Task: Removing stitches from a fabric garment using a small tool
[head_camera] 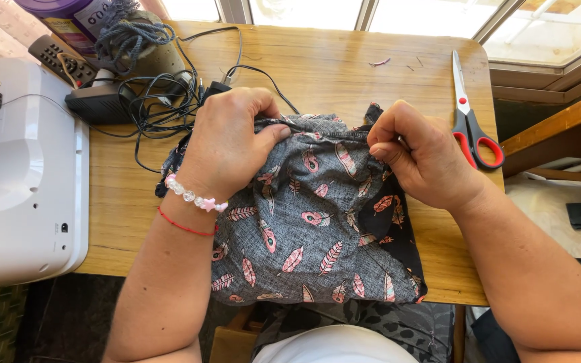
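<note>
Feather-print grey fabric (317, 228) lies on our wooden table (344, 67), its long axis running from the near edge toward the window, gathered top edge pointing away, with our left hand (226, 144) and right hand (421, 158) apart, each pinching that edge, red-handled scissors (472, 121) lying just right.

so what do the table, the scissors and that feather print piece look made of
Table: wood or wood-look laminate, grain lines, satin. Scissors: shiny metal blades, red and black plastic-looking handles. Feather print piece: soft woven cloth, matte, wrinkling where both hands pinch it.
</note>
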